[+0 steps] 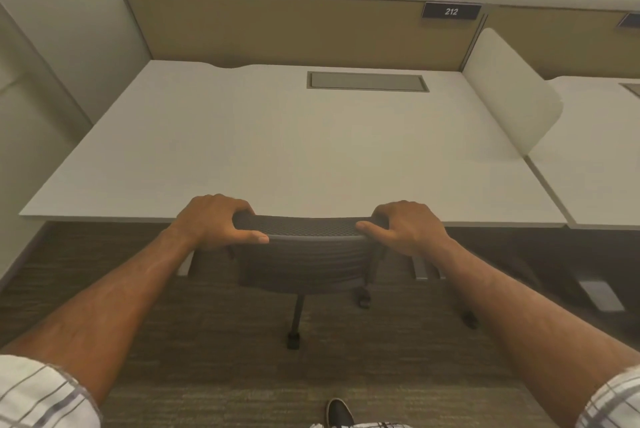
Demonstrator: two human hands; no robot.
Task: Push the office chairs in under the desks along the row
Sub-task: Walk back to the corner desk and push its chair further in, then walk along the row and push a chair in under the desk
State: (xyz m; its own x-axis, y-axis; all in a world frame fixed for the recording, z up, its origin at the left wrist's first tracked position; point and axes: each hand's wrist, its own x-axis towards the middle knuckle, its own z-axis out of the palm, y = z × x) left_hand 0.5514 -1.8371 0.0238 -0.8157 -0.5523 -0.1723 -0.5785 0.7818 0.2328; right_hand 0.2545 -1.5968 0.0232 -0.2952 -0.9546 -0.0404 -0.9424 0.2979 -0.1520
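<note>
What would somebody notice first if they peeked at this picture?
Probably the two hands in the middle: the left hand and right hand grip the top corners of a dark mesh chair, whose back sits right at the desk edge. Behind them spreads a big white desk, and a dark sign reading 212 sits on the tan panel at the back right.

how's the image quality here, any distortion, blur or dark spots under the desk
Head view: wide-angle bending bows the desk edges and splays the forearms; the light is soft and even, with no glare on the desk; deep shadow below hides the chair seat; the 212 plate reads clearly; both hands' grip on the chair back looks slightly soft.
</note>
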